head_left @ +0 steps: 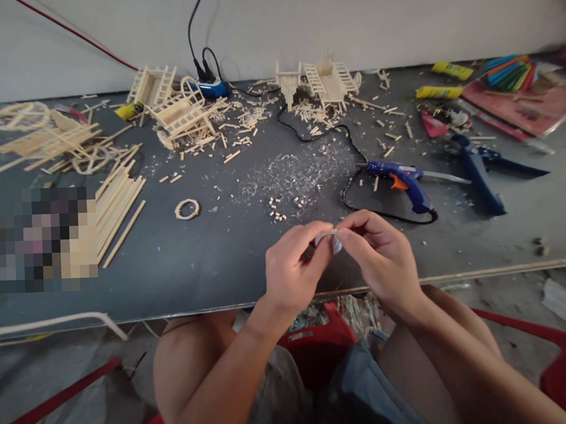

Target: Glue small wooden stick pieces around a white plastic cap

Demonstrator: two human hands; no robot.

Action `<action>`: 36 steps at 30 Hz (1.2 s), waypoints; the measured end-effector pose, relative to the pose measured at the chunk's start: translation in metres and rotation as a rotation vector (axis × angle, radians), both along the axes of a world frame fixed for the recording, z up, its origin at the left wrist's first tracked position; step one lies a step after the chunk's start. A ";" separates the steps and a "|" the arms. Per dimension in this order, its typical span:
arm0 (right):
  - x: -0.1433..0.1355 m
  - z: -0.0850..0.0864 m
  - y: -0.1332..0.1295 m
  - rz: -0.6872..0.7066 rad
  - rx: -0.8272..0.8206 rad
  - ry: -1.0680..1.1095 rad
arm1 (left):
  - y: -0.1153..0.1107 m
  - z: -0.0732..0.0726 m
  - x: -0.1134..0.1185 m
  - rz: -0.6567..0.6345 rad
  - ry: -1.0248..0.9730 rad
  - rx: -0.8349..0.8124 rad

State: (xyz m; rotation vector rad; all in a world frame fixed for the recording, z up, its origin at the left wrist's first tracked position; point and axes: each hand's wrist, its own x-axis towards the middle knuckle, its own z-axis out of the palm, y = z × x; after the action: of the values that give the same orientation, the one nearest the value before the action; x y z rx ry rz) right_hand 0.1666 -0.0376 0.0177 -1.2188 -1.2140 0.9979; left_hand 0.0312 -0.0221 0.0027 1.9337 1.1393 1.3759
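Observation:
Close to the table's front edge, my left hand (294, 261) pinches a small pale curved piece (336, 243), white with ridges on its lower side. My right hand (381, 255) grips the same piece from the other side, thumb and fingertips meeting at its top. Fingers cover much of it, so its full shape is hidden. Just beyond my hands lie several tiny cut bits of wood (277, 217). A blue glue gun (397, 171) with an orange trigger rests on its side to the right, a glue stick in its back. Left of my hands lies a small wooden ring (187, 209).
Small wooden stick models (182, 116) stand along the back amid stick scraps. Long sticks (120, 205) lie at left, near a blurred patch. A blue plier-like cutter (481, 174), yellow tubes (439, 93) and coloured sticks (510, 74) are at right. A black cord (349, 135) crosses the table.

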 end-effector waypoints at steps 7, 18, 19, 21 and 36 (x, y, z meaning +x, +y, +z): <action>0.000 0.000 0.000 -0.004 0.012 -0.013 | 0.000 -0.001 -0.001 -0.020 -0.007 0.004; 0.001 -0.002 -0.001 -0.025 -0.067 0.084 | 0.000 0.000 0.000 0.034 -0.025 -0.056; 0.001 -0.002 -0.001 -0.030 -0.075 0.095 | 0.000 0.000 0.000 0.043 -0.032 -0.068; 0.001 -0.003 -0.001 -0.020 -0.089 0.106 | 0.000 0.000 -0.001 0.055 -0.052 -0.088; -0.001 -0.001 0.001 0.082 -0.169 0.147 | 0.004 0.001 -0.002 -0.071 -0.261 -0.172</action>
State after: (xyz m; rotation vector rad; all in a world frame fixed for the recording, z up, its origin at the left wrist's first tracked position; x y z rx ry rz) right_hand 0.1657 -0.0363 0.0163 -1.2101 -1.0889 1.2502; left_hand 0.0289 -0.0180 0.0040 1.6054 1.0174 1.3953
